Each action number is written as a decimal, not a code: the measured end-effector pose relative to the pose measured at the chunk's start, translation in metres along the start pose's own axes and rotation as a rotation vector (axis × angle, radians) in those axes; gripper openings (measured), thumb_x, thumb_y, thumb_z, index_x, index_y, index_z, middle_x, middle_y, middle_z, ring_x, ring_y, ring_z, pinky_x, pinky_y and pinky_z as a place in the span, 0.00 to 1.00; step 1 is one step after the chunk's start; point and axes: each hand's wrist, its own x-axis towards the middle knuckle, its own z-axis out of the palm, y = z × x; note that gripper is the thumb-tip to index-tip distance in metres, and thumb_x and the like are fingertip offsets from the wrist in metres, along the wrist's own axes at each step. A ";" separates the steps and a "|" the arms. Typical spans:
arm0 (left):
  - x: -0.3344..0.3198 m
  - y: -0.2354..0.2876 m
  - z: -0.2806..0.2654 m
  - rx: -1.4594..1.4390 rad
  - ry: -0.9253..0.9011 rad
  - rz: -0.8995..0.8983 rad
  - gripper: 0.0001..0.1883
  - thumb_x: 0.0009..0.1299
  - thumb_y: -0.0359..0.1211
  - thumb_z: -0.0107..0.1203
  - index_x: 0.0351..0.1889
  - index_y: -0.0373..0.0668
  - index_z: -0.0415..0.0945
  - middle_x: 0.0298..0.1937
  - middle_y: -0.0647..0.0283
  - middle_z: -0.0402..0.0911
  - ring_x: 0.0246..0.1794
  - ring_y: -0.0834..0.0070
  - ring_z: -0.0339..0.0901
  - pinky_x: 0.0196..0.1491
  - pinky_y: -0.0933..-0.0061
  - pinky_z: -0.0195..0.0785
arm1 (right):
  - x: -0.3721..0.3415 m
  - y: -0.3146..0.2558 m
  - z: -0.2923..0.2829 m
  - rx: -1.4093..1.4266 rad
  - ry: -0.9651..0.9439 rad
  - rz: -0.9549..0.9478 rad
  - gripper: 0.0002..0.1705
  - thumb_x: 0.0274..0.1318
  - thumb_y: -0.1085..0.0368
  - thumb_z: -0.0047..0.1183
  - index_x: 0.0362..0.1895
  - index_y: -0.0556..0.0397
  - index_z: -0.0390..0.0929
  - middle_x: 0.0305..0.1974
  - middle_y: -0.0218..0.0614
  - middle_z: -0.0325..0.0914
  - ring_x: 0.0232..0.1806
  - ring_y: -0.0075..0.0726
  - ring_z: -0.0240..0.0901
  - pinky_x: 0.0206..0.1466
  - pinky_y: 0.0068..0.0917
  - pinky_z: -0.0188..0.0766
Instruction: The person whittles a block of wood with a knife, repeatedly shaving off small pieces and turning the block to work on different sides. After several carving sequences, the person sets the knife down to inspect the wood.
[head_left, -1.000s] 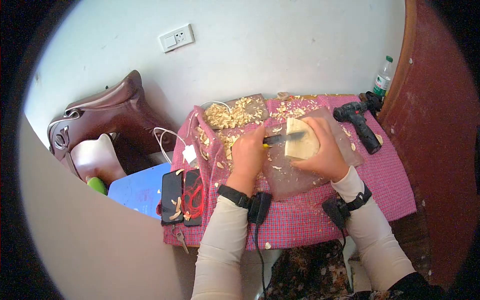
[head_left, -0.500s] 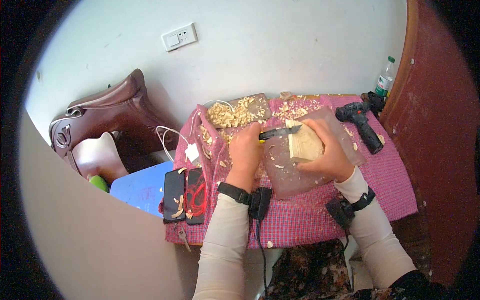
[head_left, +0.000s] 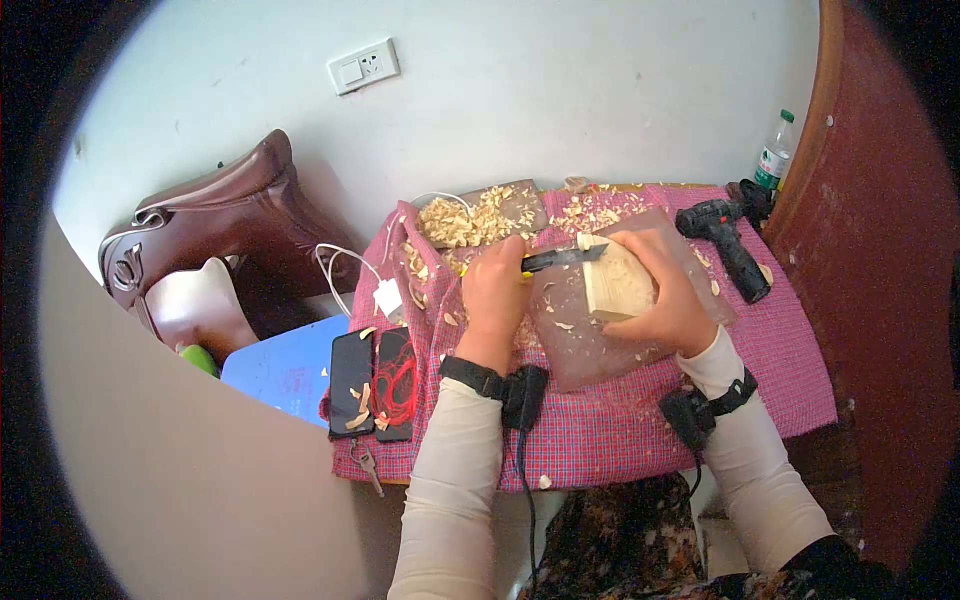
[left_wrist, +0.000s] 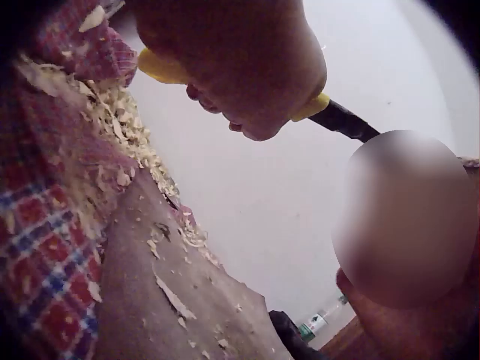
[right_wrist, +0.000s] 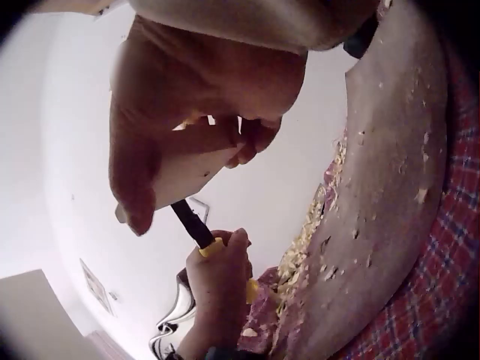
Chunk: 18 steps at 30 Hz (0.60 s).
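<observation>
The knife (head_left: pixel 560 260) extends rightward from the left grip (head_left: pixel 495 295), its long axis running left to right, its tip over the far end of the wooden block (head_left: pixel 618 287); contact is unclear. The left grip is clenched round the yellow handle (left_wrist: pixel 161 67). The right grip (head_left: pixel 677 302), nearer the block, grasps it from the right, above the brown board (head_left: pixel 570 350).
</observation>
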 end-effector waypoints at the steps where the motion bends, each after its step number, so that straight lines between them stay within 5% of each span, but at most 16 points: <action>1: 0.000 -0.002 0.002 0.000 0.000 0.002 0.05 0.52 0.30 0.53 0.25 0.45 0.69 0.23 0.58 0.74 0.26 0.58 0.73 0.27 0.59 0.64 | 0.000 0.001 0.000 0.042 -0.002 0.005 0.50 0.18 0.59 0.70 0.54 0.58 0.62 0.49 0.41 0.64 0.54 0.37 0.60 0.58 0.30 0.55; 2: -0.001 -0.005 0.005 0.006 0.034 -0.031 0.06 0.52 0.30 0.54 0.27 0.45 0.70 0.24 0.57 0.75 0.28 0.58 0.74 0.28 0.59 0.64 | -0.002 0.000 -0.003 0.042 -0.002 0.005 0.50 0.18 0.59 0.70 0.54 0.58 0.62 0.49 0.41 0.64 0.54 0.37 0.60 0.58 0.30 0.55; 4: 0.000 -0.017 0.001 0.008 0.068 -0.069 0.07 0.51 0.30 0.55 0.29 0.46 0.71 0.26 0.56 0.76 0.29 0.58 0.75 0.28 0.60 0.65 | -0.006 -0.008 -0.008 0.595 -0.119 -0.006 0.49 0.19 0.57 0.70 0.54 0.57 0.62 0.49 0.42 0.64 0.54 0.37 0.60 0.58 0.31 0.55; 6: 0.009 -0.038 -0.014 0.137 0.034 -0.506 0.09 0.52 0.30 0.55 0.32 0.46 0.73 0.27 0.55 0.77 0.31 0.59 0.75 0.30 0.60 0.66 | -0.004 -0.012 -0.007 0.403 -0.122 -0.002 0.50 0.19 0.57 0.70 0.55 0.57 0.61 0.50 0.42 0.64 0.55 0.37 0.60 0.59 0.31 0.54; 9: 0.003 -0.016 -0.012 0.179 0.173 -0.252 0.08 0.52 0.30 0.56 0.31 0.46 0.73 0.25 0.54 0.77 0.29 0.59 0.75 0.29 0.60 0.66 | -0.005 0.005 0.008 0.197 -0.041 0.035 0.52 0.21 0.58 0.69 0.57 0.57 0.59 0.53 0.42 0.63 0.57 0.37 0.58 0.60 0.30 0.54; 11: 0.003 -0.002 -0.007 0.005 0.137 -0.241 0.08 0.52 0.30 0.56 0.30 0.47 0.73 0.25 0.54 0.77 0.28 0.58 0.75 0.28 0.61 0.66 | -0.006 0.010 0.013 0.354 0.012 0.170 0.52 0.21 0.60 0.69 0.57 0.58 0.58 0.54 0.42 0.62 0.58 0.38 0.58 0.60 0.30 0.53; 18: -0.006 0.028 -0.004 -0.341 -0.176 -0.077 0.08 0.56 0.31 0.56 0.33 0.42 0.74 0.25 0.53 0.76 0.28 0.57 0.75 0.30 0.65 0.67 | -0.002 0.016 0.019 0.582 0.110 0.192 0.52 0.24 0.65 0.69 0.59 0.57 0.56 0.56 0.39 0.60 0.58 0.35 0.56 0.60 0.29 0.53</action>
